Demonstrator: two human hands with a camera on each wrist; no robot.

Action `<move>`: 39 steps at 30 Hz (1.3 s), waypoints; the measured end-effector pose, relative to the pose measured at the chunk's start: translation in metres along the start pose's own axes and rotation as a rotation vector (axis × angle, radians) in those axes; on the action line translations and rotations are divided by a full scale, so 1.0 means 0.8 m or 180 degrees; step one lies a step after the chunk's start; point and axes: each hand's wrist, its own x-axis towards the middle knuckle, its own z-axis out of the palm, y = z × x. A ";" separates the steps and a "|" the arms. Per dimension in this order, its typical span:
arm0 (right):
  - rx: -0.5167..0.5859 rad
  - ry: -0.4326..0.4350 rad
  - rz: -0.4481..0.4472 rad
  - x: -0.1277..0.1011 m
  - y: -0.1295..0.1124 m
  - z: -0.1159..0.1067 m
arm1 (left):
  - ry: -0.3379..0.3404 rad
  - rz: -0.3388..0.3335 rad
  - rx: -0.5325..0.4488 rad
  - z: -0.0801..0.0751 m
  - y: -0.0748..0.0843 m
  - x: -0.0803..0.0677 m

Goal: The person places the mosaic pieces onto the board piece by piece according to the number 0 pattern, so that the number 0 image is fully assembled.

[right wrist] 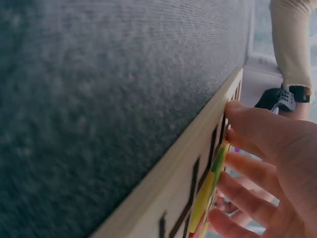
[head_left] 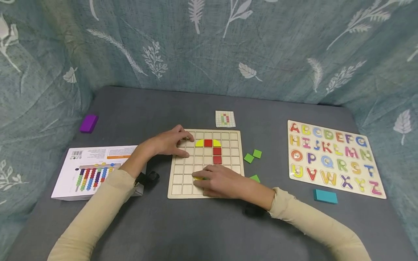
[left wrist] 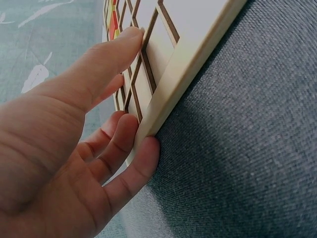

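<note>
A wooden grid board (head_left: 177, 179) lies on the table, with red squares (head_left: 217, 160) and yellow rounded-corner tiles (head_left: 199, 143) set in its upper part. My left hand (head_left: 166, 142) rests at the board's left edge, thumb on the grid and relaxed fingers against the rim (left wrist: 163, 106). Over the lower part of the board spreads my right hand (head_left: 222, 181), its extended fingertips at a yellow tile (head_left: 197, 178). In the right wrist view, a green tile (right wrist: 218, 161) and a yellow tile (right wrist: 202, 198) lie beside those fingers. The palm hides several grid cells.
Loose green squares (head_left: 249, 158) lie right of the board, and a small pattern card (head_left: 225, 119) behind it. An alphabet puzzle (head_left: 336, 159) and a teal block (head_left: 325, 196) are at right. At left are an abacus box (head_left: 65, 181) and a purple block (head_left: 89, 123).
</note>
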 end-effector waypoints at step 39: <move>0.0622 0.0579 0.1748 -0.164 0.042 -0.001 | -0.0016 0.0067 -0.0062 0.002 -0.001 0.000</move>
